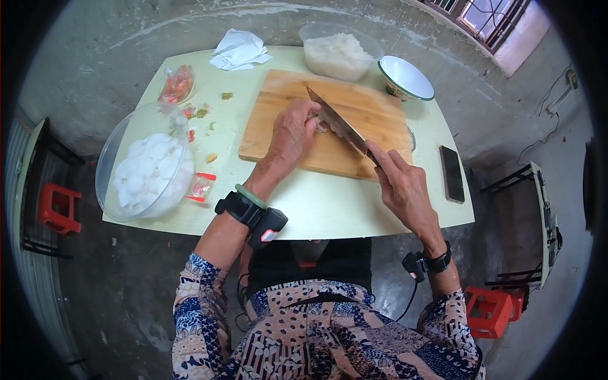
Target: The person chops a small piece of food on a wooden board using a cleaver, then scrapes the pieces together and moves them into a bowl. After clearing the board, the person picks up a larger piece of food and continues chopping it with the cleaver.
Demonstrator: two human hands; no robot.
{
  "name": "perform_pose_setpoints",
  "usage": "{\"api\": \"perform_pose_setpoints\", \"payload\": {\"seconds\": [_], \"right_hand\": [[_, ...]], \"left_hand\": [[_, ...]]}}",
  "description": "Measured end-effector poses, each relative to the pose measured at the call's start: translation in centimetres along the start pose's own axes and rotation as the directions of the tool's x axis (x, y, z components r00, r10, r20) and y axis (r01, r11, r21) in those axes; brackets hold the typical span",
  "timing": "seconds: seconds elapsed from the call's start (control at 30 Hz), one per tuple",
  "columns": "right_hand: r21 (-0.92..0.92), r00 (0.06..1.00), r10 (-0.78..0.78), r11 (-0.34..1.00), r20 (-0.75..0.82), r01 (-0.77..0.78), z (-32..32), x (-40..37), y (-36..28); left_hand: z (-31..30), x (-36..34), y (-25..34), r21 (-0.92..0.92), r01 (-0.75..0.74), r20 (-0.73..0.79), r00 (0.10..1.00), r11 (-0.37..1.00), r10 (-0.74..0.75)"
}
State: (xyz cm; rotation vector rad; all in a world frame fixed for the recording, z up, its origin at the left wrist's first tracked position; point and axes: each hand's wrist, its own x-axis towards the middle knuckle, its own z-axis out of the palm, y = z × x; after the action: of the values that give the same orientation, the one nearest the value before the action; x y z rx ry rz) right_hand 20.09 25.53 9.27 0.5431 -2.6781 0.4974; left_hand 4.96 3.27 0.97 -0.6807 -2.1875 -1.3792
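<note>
Bare grey concrete wall [190, 31] curves behind a pale green counter [342, 218], with a barred window [491, 22] toward one o'clock and red plastic stools [60, 209] [487, 313] on the dark floor at both sides. On the counter lies a rectangular light-brown wooden cutting board [373, 114], the centre for the clock directions that follow. The person's right hand [405, 193], at its four to five o'clock edge, closes its grip around the dark handle of a long steel knife [341, 126], whose tip points between ten and eleven o'clock. The left hand [294, 130] comes in from about eight o'clock, its grip narrow, fingers bent onto small translucent food pieces [322, 126] near the middle of the board, just beside the blade. More bits cling to the blade.

Toward twelve o'clock stands a clear plastic tub [309, 35] of whitish, translucent shreds; at two, a white bowl with a green rim [408, 76], tilted. A black smartphone [451, 174] lies near four. Around eight to nine sits a large clear round bowl [101, 164] of white, rounded pieces [149, 168], with a small red-and-clear packet [201, 187] just beside it. A clear bag with red contents [178, 83] lies between nine and ten, and crumpled white paper [239, 49] between ten and eleven.
</note>
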Motion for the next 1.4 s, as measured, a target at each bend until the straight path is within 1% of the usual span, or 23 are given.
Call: {"api": "perform_pose_setpoints", "payload": {"seconds": [0.07,0.13,0.27,0.37,0.4,0.47,0.53,0.57,0.63,0.67,0.7,0.77,0.9,0.97,1.0,1.07,1.13,1.2,1.27,1.3,1.33,1.37,1.4], "right_hand": [[-0.03,0.999,-0.02,0.999,0.029,0.021,-0.4,0.3,-0.4],[0.033,0.994,0.106,0.994,0.034,-0.107,-0.5,0.5,-1.0],[0.046,0.998,0.044,0.998,0.041,-0.046,0.7,1.1,-0.4],[0.088,0.999,0.04,0.995,0.01,-0.041,0.6,1.3,-0.5],[0.094,1.0,0.02,0.995,-0.024,-0.018,0.8,1.3,-0.6],[0.088,0.998,0.011,0.996,-0.066,-0.005,0.9,1.3,-0.4],[0.086,0.999,0.043,0.995,0.0,-0.043,0.8,1.6,-0.1],[0.082,0.999,0.041,0.996,-0.002,-0.04,0.6,1.7,-0.3],[0.132,0.991,0.133,0.982,0.001,-0.132,0.2,1.7,-1.0],[0.132,0.991,0.132,0.982,0.002,-0.131,0.3,1.8,-1.0],[0.117,0.993,0.119,0.986,0.027,-0.121,0.6,1.9,-0.8],[0.103,0.993,0.108,0.988,0.052,-0.113,0.7,1.8,-0.8],[0.154,0.995,0.104,0.983,-0.011,-0.101,0.9,2.1,-1.1],[0.164,0.992,0.116,0.981,-0.047,-0.107,1.1,1.9,-0.7],[0.13,0.995,0.092,0.988,-0.032,-0.087,1.1,2.0,-0.3],[0.096,0.998,0.065,0.993,-0.02,-0.063,1.1,2.4,-0.1],[0.173,0.992,0.107,0.98,-0.069,-0.094,0.8,2.3,-0.4],[0.13,0.994,0.091,0.988,-0.057,-0.083,1.2,2.3,0.1],[0.089,0.996,0.073,0.994,-0.046,-0.069,1.2,2.2,0.3],[0.108,0.996,0.072,0.992,-0.056,-0.065,1.2,2.4,0.4],[0.128,0.996,0.066,0.99,-0.065,-0.057,1.1,2.5,0.4],[0.127,0.996,0.063,0.99,-0.063,-0.054,1.1,2.6,0.3],[0.147,0.994,0.081,0.987,-0.079,-0.069,1.3,2.6,0.1]], "left_hand": [[-0.5,0.0,-0.1,0.086,-0.016,-0.017,1.0,0.996,0.018],[-0.1,0.1,-1.0,0.095,-0.007,-0.033,0.999,0.995,0.01],[-0.4,-0.1,-0.7,0.141,0.012,-0.026,1.0,0.99,-0.008],[-0.5,0.0,-0.7,0.179,0.033,-0.047,0.999,0.983,-0.025],[-0.4,0.1,-0.8,0.175,0.032,-0.046,0.999,0.984,-0.024],[-0.3,0.3,-1.1,0.159,-0.031,-0.126,0.991,0.987,0.052],[-0.4,0.4,-0.9,0.13,-0.032,-0.154,0.987,0.991,0.052],[-0.4,0.6,-0.9,0.11,-0.022,-0.189,0.981,0.994,0.042],[-0.6,0.8,-0.9,0.12,-0.007,-0.203,0.979,0.993,0.031],[-0.6,0.8,-0.8,0.13,0.006,-0.214,0.977,0.991,0.022],[-0.8,0.8,-0.4,0.13,0.006,-0.213,0.977,0.992,0.022],[-1.1,0.8,0.3,0.101,0.093,-0.186,0.98,0.991,-0.073],[-1.2,0.7,-0.3,0.08,0.111,-0.158,0.983,0.991,-0.097],[-0.9,0.8,-0.7,0.189,0.108,-0.134,0.988,0.976,-0.083],[-0.7,0.6,-0.9,0.187,0.104,-0.133,0.988,0.977,-0.08],[-0.5,0.4,-1.5,0.234,-0.014,-0.195,0.979,0.972,0.061],[-0.7,0.2,-1.5,0.277,-0.032,-0.182,0.98,0.96,0.085],[-0.6,0.2,-0.9,0.312,-0.059,-0.164,0.98,0.948,0.115],[-0.8,0.4,-0.1,0.048,0.062,0.043,0.997,0.997,-0.064],[-0.8,0.6,0.2,0.047,0.058,0.043,0.997,0.997,-0.061],[-0.5,0.7,0.7,-0.169,0.178,0.093,0.982,0.969,-0.164],[-0.4,0.7,1.1,-0.37,0.299,0.165,0.953,0.88,-0.254],[-0.7,0.9,1.1,-0.371,0.299,0.164,0.953,0.879,-0.255]]}}
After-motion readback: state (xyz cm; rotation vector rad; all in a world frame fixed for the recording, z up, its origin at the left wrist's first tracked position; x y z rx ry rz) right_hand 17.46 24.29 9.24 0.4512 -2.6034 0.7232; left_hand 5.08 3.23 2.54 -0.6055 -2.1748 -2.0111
